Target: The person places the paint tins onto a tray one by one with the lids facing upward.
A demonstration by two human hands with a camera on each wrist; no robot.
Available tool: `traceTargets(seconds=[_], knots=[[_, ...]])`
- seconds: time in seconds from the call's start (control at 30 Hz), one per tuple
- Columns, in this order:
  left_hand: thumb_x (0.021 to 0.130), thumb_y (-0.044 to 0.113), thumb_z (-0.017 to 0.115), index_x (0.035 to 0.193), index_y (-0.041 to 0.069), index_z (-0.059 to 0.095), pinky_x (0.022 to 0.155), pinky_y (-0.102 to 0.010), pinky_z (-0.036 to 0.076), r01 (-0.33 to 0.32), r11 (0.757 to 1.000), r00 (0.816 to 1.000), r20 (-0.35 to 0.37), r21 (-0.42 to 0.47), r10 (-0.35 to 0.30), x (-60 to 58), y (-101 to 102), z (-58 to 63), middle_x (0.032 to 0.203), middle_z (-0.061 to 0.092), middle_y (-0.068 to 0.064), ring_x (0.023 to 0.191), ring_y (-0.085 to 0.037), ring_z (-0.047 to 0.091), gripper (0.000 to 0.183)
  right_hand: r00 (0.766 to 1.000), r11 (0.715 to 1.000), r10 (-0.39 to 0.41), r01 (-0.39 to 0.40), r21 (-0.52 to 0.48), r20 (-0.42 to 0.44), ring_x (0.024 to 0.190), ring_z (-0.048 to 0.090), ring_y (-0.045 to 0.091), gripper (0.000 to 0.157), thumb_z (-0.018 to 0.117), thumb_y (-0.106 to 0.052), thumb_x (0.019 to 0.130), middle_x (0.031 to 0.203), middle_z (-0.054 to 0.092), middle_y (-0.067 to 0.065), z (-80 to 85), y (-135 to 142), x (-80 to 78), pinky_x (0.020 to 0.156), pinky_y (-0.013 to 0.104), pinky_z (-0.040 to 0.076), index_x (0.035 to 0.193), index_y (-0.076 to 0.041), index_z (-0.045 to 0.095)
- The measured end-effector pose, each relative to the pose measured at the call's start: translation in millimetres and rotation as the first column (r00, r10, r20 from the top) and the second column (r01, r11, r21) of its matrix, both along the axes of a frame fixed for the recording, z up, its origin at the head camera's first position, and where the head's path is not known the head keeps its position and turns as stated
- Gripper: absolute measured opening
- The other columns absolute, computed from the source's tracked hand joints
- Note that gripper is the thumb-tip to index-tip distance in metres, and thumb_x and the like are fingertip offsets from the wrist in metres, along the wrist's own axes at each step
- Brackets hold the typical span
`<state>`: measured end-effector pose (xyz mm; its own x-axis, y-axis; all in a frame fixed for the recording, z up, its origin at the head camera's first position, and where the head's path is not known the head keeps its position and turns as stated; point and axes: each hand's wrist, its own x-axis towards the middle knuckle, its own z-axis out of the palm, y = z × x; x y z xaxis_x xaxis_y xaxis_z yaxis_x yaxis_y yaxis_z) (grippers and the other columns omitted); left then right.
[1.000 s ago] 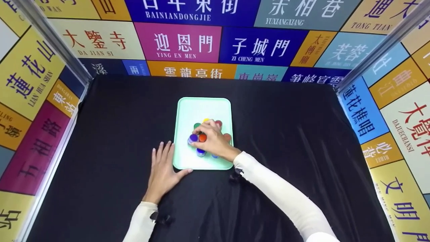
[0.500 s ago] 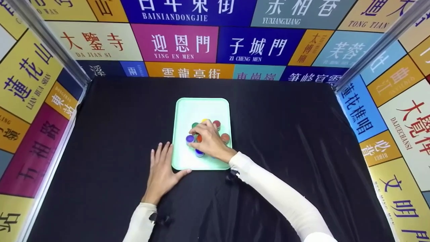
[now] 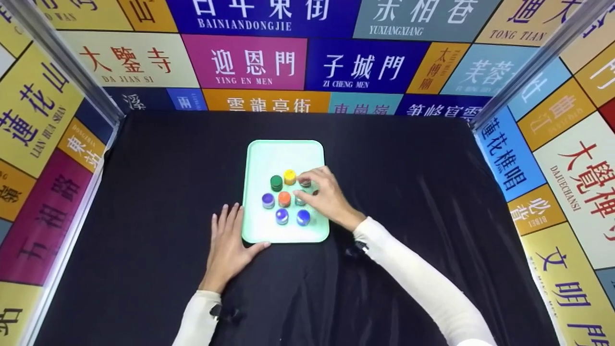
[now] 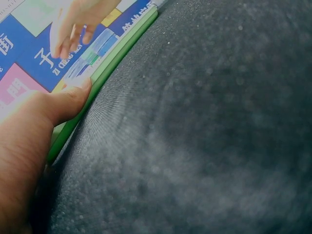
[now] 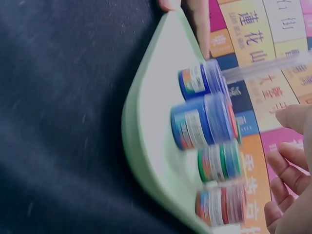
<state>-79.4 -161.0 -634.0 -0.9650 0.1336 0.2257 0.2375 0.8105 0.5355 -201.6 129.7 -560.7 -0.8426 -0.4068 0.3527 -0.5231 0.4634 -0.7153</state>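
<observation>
Small paint jars with coloured lids stand upright in a mint-green tray [image 3: 262,158]. In the head view I see a purple-lidded jar [image 3: 268,200], an orange one [image 3: 284,198], a green one [image 3: 276,182], a yellow one [image 3: 289,176] and two blue ones [image 3: 282,216]. My right hand [image 3: 329,194] hovers over the tray's right side, thumb and fingers apart with nothing between them. It partly hides the jars beneath it. My left hand [image 3: 228,252] lies at the tray's near left corner, its thumb [image 4: 73,100] touching the rim.
Black cloth [image 3: 182,163] covers the table around the tray. Panels with colourful printed signs [image 3: 245,62] stand at the back and both sides, joined by metal posts. Barcode labels show on the jars [image 5: 192,129] in the right wrist view.
My right hand has let go of the purple-lidded jar and moved right across the tray, uncovering the orange and blue jars. The left hand keeps its place at the tray.
</observation>
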Motion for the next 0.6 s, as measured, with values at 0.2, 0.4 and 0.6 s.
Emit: traceTargets(seconds=[0.2, 0.4, 0.6], knots=[[0.086, 0.067, 0.085, 0.169, -0.003, 0.037, 0.136, -0.064, 0.003, -0.008, 1.0, 1.0, -0.005, 0.01, 0.008, 1.2, 0, -1.2, 0.174, 0.037, -0.026, 0.167, -0.046, 0.019, 0.119, 0.998, 0.998, -0.062, 0.062, -0.006, -0.003, 0.116, 0.058, 0.028, 0.028, 0.087, -0.02, 0.097, 0.116, 0.079, 0.008, 1.8, 30, 3.8, 0.105, 0.042, 0.048, 0.118, -0.004, 0.08], [0.086, 0.066, 0.085, 0.169, -0.003, 0.037, 0.136, -0.063, 0.002, -0.007, 1.0, 1.0, -0.005, 0.012, 0.007, -0.9, -1, -1.9, 0.174, 0.037, -0.026, 0.167, -0.046, 0.019, 0.118, 0.991, 0.992, -0.124, 0.124, -0.003, -0.055, 0.119, 0.06, 0.033, 0.029, 0.087, -0.014, 0.096, 0.117, 0.078, 0.01, 5.6, 60, 6.2, 0.107, 0.047, 0.048, 0.12, 0.0, 0.079], [0.085, 0.065, 0.086, 0.168, -0.004, 0.038, 0.135, -0.067, 0.004, 0.001, 1.0, 1.0, -0.007, 0.004, -0.001, -3.8, 1, -0.9, 0.173, 0.038, -0.027, 0.166, -0.049, 0.021, 0.118, 0.98, 0.986, -0.162, 0.167, 0.029, -0.119, 0.124, 0.06, 0.039, 0.032, 0.084, -0.014, 0.098, 0.122, 0.077, 0.015, 10.0, 94, 8.9, 0.111, 0.053, 0.046, 0.124, 0.002, 0.077]])
